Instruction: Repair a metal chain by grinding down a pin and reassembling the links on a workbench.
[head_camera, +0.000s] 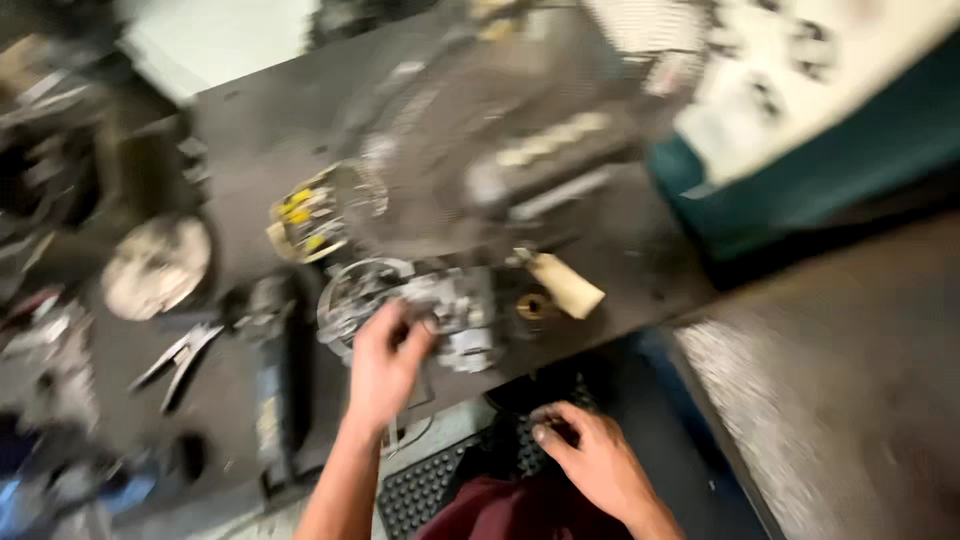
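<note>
The picture is blurred by motion. My left hand (385, 365) reaches over the front edge of a dark workbench (260, 130) and its fingers rest on a grey metal mechanical assembly (450, 310) with a round ring part; whether it grips it I cannot tell. My right hand (590, 455) hangs lower, below the bench edge, fingers curled over a dark studded mat (430, 485) near my dark red garment. It seems to hold nothing. A brass-coloured round piece (530, 305) and a pale wooden handle (565, 285) lie just right of the assembly.
Pliers (180, 360) lie at the bench's left front. A round grey disc (155, 265) sits left, a part with yellow pieces (305, 220) behind the assembly. A teal box (800, 150) with white sheet stands right. Grey floor (850, 400) lies at the right.
</note>
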